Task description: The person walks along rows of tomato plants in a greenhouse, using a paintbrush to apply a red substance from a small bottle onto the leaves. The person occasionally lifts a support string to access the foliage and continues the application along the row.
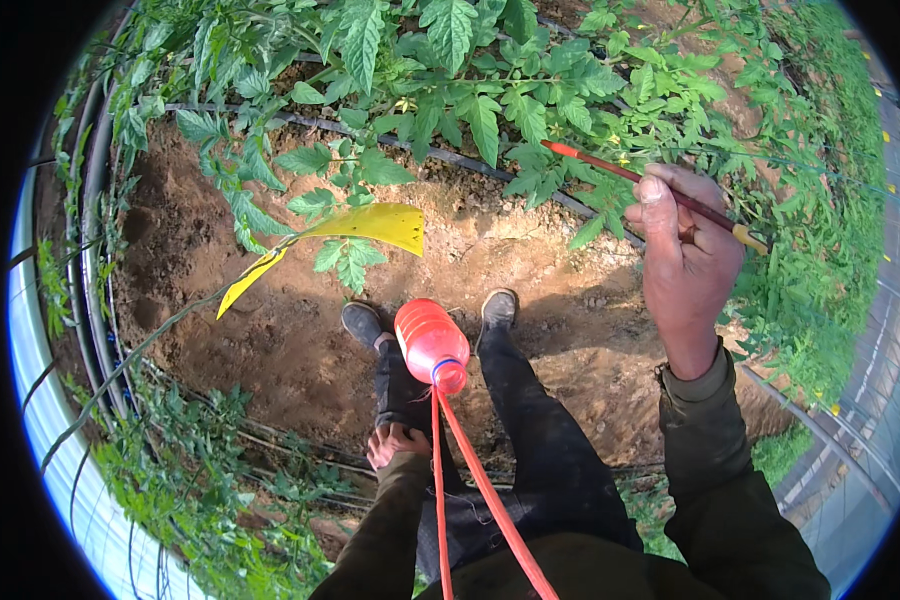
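Note:
My right hand (686, 251) grips a slim brush (607, 165) with a dark red handle and a pale yellow end. Its bright red tip points left, close to the leaves and small yellow flowers of a tomato plant (525, 112); whether it touches them I cannot tell. Down by my leg, my left hand (399, 447) rests on the dark trousers with its fingers bent, and no object shows in it. A plastic bottle of pink-red liquid (429, 341) hangs in front of me, an orange-red cord (487, 487) running from its uncapped neck towards my body.
A bent yellow sticky trap (375, 225) hangs on a twisted line (165, 322) at left. Black drip hose (450, 156) runs along the plant row. My shoes (499, 307) stand on bare soil (217, 300). More plants (217, 465) grow behind me, and plastic sheeting (41, 375) borders the left.

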Motion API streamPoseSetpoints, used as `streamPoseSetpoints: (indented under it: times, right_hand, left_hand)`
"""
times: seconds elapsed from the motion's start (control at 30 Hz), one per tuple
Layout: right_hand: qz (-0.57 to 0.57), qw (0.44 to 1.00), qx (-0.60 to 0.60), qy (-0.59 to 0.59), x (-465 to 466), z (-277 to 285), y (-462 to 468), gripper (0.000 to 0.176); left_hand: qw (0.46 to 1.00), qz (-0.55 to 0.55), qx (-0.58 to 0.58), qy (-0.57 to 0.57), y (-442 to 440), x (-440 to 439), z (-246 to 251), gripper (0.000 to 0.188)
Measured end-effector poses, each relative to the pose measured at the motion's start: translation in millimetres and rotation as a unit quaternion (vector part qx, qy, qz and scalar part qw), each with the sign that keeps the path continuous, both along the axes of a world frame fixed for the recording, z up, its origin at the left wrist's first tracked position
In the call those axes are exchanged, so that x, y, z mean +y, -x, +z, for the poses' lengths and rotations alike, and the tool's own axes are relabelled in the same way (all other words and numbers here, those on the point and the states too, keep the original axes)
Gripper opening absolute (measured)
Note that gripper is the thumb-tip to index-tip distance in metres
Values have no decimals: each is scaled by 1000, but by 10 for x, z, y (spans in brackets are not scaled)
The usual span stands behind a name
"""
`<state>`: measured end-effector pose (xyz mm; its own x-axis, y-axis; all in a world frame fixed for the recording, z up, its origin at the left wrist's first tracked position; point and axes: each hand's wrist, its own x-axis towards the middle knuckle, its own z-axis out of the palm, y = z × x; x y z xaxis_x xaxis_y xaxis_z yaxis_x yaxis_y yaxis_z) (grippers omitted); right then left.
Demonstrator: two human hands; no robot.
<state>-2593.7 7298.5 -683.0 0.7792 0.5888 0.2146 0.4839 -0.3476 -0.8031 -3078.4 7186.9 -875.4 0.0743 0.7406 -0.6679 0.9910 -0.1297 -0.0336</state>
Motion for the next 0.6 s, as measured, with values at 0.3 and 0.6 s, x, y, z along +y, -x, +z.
streamPoseSetpoints:
  times: [0.3,0.6]
  right_hand:
    - [103,991,-84,-28,866,-412,320,17]
    - [57,993,-71,-72,1127,-567,295,13]
  left_hand:
    - [997,-34,-38,-59,-9,2,38,16]
    - [999,-18,-21,-43,3,81,121,22]
